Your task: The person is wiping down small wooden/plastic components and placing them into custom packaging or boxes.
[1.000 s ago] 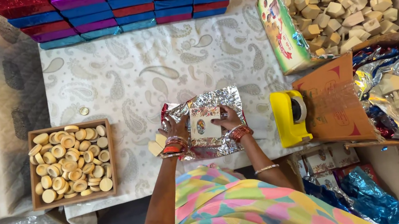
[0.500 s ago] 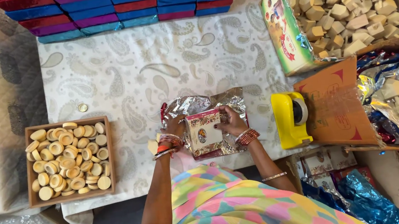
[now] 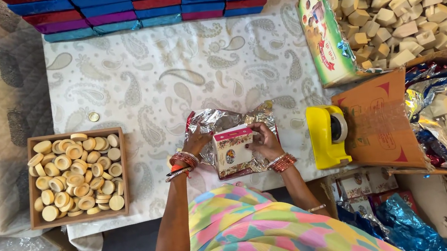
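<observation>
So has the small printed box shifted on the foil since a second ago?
Yes. The small printed box has tipped up off the silver foil sheet, no longer lying flat; both hands hold it.

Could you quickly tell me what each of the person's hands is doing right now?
Left hand: closed on the left side of the small printed box.
Right hand: closed on that box's right side, above the foil sheet.

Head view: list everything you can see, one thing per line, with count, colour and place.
small printed box: one, cream and red, between both hands
foil sheet: one, silver, under the box
wooden tray: one, brown, left, full of pale round discs
tape dispenser: one, yellow, right of the hands
carton of blocks: one, green-sided, upper right
wrapped boxes: many, blue, red, purple, stacked along the far edge
coin: one, gold, above the tray
left hand: on the box
right hand: on the box
</observation>
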